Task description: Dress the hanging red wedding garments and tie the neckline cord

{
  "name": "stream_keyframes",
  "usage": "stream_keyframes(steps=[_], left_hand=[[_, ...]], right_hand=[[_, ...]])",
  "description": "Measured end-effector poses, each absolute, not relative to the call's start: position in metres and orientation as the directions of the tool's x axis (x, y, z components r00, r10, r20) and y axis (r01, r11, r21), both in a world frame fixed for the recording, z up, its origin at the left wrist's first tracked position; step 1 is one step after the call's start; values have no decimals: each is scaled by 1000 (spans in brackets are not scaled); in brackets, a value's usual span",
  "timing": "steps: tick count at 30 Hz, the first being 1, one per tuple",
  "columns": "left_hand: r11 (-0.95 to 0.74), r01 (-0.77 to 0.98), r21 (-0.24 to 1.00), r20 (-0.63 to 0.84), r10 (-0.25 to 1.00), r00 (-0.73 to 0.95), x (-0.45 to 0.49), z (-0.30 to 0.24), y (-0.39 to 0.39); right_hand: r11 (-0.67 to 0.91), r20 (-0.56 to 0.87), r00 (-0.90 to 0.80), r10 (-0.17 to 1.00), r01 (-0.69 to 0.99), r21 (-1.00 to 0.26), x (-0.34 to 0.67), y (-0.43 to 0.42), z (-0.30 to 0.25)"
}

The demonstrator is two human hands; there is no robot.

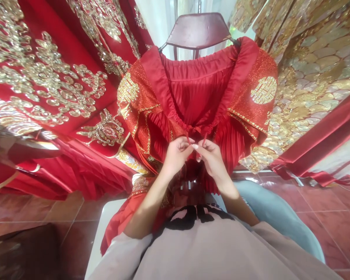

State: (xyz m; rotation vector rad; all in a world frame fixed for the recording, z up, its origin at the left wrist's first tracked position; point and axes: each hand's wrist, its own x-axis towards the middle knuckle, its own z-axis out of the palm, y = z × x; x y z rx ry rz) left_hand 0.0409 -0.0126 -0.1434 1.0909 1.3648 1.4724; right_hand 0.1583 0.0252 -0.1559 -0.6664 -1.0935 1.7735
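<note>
A red pleated skirt (189, 97) with a gathered waistband and orange-red, gold-trimmed panels hangs from a dark wooden hanger (196, 31). At the front of its waistband, thin red drawstrings (204, 139) come down to my hands. My left hand (177, 153) is closed, pinching one drawstring between thumb and fingers. Close beside it, my right hand (210, 155) pinches the other drawstring. The two thumbs nearly touch, and the string ends are partly hidden by my fingers.
Red garments with gold sequin embroidery (52, 70) hang at the left, and gold sequined fabric (309, 77) hangs at the right. A pale blue chair (282, 217) stands to my right. At lower left is a dark bag-like object (26, 252) on the tiled floor.
</note>
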Motion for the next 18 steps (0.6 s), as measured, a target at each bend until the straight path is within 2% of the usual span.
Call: stream_keyframes(steps=[3, 8, 11, 13, 15, 18], left_hand=[[-168, 69, 983, 181, 942, -283, 42, -146, -13], [-240, 272, 932, 308, 920, -241, 43, -146, -17], [-224, 442, 869, 349, 910, -225, 38, -141, -19], [-236, 517, 823, 414, 871, -263, 31, -131, -19], [-290, 547, 785, 508, 808, -300, 22, -114, -19], [-355, 589, 726, 599, 747, -289, 7, -80, -17]], right_hand=[[-78, 62, -351, 934, -371, -925, 158, 26, -158], [18, 104, -376, 921, -224, -974, 165, 29, -163], [244, 239, -339, 910, -27, -969, 177, 35, -156], [450, 361, -396, 845, 159, -879, 189, 44, -141], [625, 461, -473, 751, 286, -726, 205, 56, -117], [751, 569, -491, 660, 411, -517, 230, 75, -75]])
